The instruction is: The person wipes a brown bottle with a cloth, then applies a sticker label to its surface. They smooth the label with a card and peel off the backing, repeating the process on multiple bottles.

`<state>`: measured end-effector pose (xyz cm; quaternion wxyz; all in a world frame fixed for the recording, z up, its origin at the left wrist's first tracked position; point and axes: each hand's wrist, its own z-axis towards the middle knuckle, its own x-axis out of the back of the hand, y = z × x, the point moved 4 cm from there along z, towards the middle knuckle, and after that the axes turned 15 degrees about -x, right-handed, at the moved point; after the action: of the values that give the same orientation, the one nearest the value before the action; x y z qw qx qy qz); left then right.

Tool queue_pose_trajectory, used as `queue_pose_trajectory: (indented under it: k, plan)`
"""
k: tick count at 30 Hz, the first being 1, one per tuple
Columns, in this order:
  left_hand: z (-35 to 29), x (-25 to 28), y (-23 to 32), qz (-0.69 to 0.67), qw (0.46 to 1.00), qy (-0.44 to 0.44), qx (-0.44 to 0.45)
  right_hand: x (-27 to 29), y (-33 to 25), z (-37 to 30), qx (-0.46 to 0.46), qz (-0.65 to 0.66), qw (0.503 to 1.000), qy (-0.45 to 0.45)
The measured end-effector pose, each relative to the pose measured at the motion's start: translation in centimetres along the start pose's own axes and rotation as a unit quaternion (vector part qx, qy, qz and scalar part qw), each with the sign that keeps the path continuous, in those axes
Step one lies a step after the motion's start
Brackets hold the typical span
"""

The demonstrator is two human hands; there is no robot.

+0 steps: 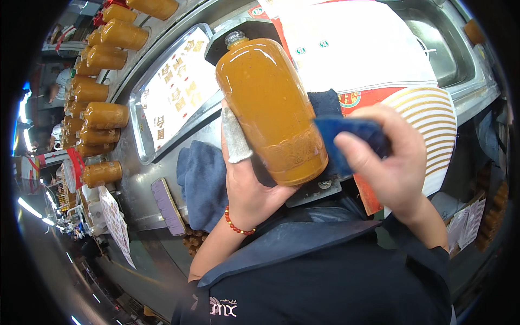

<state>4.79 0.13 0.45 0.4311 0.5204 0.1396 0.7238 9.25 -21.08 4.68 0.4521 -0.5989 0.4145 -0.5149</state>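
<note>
A large glass bottle [268,103] full of orange-brown liquid lies tilted in front of me, its clear stopper-like top pointing up and left. My left hand [246,187] grips it around its left side and base; one digit wears a whitish cloth sleeve [235,138], and some fingers are hidden by the bottle. In my right hand [387,160] is a flat dark-blue scraper-like piece [338,138], pinched between thumb and fingers close to the bottle's right side. Motion blurs that piece, so its exact kind is unclear. Beneath the bottle's right side a dark cloth [326,103] shows.
To the left lies a clear tray [142,138] with a sheet of gold labels [176,86]. Nearby are a blue-grey towel [201,179] and a purple phone [167,206]. Several filled bottles [105,115] line the far left. A metal sink [444,49] and red-white printed sheets [357,43] occupy the right.
</note>
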Motion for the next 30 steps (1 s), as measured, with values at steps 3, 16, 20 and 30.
queue_pose_trajectory:
  k: [3, 16, 20, 30]
  plan:
    - [0.3, -0.1, -0.2, 0.016, 0.999, -0.042, -0.016, -1.6, -0.2, 0.0, 0.079, -0.069, 0.994, -0.007]
    - [-1.2, -0.6, -2.1, -0.068, 0.997, -0.016, 0.043, -0.6, -0.1, -0.9, 0.024, -0.015, 0.999, -0.031]
    - [-1.2, -0.6, -2.1, -0.068, 0.997, -0.008, 0.030, -1.3, 1.2, -0.4, -0.074, 0.010, 0.995, -0.059]
    - [-1.7, 0.5, 2.0, 0.253, 0.927, 0.032, -0.274, 2.4, 3.1, -1.0, -0.090, 0.027, 0.994, 0.048]
